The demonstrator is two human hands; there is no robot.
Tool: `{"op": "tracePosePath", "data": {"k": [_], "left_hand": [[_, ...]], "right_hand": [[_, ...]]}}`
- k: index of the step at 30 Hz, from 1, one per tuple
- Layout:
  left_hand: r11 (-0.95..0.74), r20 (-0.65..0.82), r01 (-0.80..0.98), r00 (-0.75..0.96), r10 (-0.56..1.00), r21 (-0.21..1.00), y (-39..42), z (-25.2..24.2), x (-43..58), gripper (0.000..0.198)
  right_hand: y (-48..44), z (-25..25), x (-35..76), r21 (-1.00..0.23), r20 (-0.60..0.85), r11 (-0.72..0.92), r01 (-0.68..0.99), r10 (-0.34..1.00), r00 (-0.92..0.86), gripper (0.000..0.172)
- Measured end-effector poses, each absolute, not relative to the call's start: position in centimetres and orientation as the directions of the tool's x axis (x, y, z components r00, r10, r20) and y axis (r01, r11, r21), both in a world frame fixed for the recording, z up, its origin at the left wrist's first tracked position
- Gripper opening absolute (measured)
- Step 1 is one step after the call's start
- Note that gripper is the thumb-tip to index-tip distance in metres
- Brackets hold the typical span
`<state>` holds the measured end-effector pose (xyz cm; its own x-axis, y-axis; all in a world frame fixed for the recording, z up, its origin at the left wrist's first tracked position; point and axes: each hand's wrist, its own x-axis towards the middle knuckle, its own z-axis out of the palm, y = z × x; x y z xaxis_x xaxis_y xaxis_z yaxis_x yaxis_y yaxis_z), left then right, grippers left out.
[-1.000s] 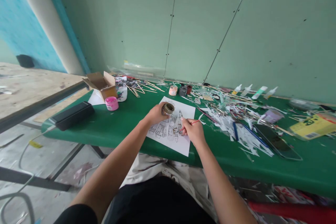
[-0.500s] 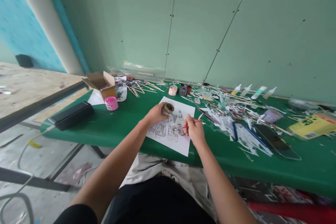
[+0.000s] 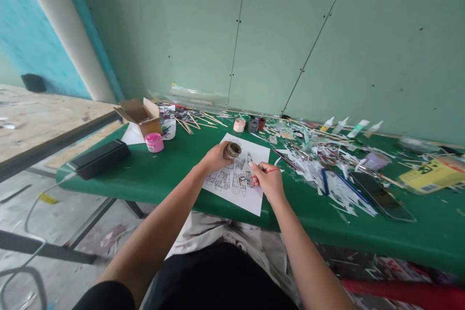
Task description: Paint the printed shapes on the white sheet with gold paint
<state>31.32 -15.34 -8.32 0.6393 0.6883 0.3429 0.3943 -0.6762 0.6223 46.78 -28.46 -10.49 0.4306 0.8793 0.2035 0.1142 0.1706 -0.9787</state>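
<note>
My left hand (image 3: 216,156) is closed around an open jar of brownish paint (image 3: 233,150), held tilted over the upper left of a white sheet (image 3: 254,203). Printed or drawn on that sheet are several patterned grey shapes, a few with brownish colouring. A thin red paintbrush (image 3: 271,171) is pinched in my right hand (image 3: 268,181), its tip down at the shapes on the right half of the paper. Whether the bristles touch the paper is too small to tell.
Left of the sheet stand a pink jar (image 3: 154,143), an open cardboard box (image 3: 141,118) and a dark oblong case (image 3: 100,159). Paint jars (image 3: 239,125) sit behind. Paper scraps (image 3: 341,189), sticks, glue bottles, a phone (image 3: 383,196) and a yellow packet (image 3: 432,175) cover the right side.
My right hand has shifted and turned slightly, with the brush lying at a slightly different angle. My left hand and the jar have stayed nearly still.
</note>
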Motion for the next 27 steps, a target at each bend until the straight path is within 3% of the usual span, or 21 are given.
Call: {"op": "tracePosePath", "data": {"k": [13,27], "left_hand": [[-0.668,0.328,0.413,0.638,0.697,0.619,-15.23,-8.35,31.27,0.056],[-0.67,0.328,0.409,0.641,0.694,0.62,-15.21,-8.38,31.25,0.055]], "right_hand": [[-28.73,-9.8,46.45,-0.971,0.211,0.135,0.198,0.872,0.443,0.047],[-28.52,-10.3,46.62,-0.975,0.196,0.126,0.181,0.869,0.453,0.043]]}}
